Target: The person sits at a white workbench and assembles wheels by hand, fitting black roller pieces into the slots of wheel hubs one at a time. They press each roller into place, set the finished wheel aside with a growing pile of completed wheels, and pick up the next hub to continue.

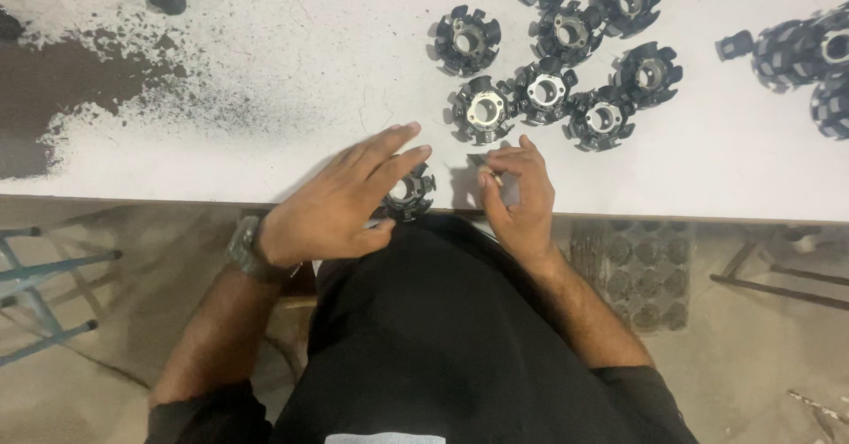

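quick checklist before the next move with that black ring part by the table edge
1. Left hand on the black toothed ring: ok, fingers rest over it.
2. Ring fully on the white table: ok, but close to the edge.
3. Right hand holds a small piece: ok, pinched at the fingertips; its kind cannot tell.
4. Piece lined up with the ring: not ok, apart.
5. Other rings clear of the hands: ok.
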`<state>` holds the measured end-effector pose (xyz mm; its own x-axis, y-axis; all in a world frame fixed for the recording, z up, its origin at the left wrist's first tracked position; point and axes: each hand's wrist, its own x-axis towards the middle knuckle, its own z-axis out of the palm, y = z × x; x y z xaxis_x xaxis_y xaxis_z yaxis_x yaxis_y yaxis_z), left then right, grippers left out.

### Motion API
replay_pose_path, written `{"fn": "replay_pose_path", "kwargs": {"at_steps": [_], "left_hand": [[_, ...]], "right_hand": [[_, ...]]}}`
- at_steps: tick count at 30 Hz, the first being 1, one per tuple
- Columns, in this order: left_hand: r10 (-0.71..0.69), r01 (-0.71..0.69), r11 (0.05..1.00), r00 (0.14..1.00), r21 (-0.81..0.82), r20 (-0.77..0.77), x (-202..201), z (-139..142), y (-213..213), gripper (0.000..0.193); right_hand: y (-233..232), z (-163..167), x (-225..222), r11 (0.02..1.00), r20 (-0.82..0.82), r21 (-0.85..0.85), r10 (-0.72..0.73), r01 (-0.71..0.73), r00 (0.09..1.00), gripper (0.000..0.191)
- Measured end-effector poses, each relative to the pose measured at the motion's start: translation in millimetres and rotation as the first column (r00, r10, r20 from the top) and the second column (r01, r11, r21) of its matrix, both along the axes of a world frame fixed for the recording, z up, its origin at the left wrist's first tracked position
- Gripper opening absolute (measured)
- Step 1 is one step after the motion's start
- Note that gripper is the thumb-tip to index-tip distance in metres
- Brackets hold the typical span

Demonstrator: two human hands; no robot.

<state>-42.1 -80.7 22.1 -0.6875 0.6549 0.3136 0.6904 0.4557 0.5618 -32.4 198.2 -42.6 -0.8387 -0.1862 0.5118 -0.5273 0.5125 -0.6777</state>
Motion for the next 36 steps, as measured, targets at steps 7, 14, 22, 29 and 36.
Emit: {"fn": "replay_pose_path", "kwargs": {"at_steps": [7,14,22,29,36], "left_hand": [[0.51,-0.507,0.856,0.86,0.099,0.002,33.8,-31.5,33.5,0.03],[0.627,-0.627,0.761,0.777,0.166,0.061,36.6,-53.8,47.4,0.017],[0.624,-0.622,0.76,0.779,0.19,0.053,36.1,-57.9,51.5,0.017],[0.633,-0.631,0.752,0.772,0.193,0.06,31.9,-59.7,59.5,0.016],[0.671,-0.668,0.71,0.738,0.224,0.075,31.1,-71.4,65.5,0.015]], "right_hand": [[-22.9,4.8,4.5,0.988,0.006,0.026,0.155,-0.155,0.988,0.023],[-41.1,13.0,-7.8,0.949,-0.024,0.237,0.221,-0.209,0.975,0.027],[-38.7,16.6,-13.6,0.925,0.004,0.303,0.238,-0.228,0.971,0.029],[-38.1,26.3,-19.6,0.93,0.053,0.224,0.285,-0.29,0.957,0.025],[-37.9,25.7,-16.2,0.938,0.073,0.211,0.267,-0.276,0.961,0.024]]}}
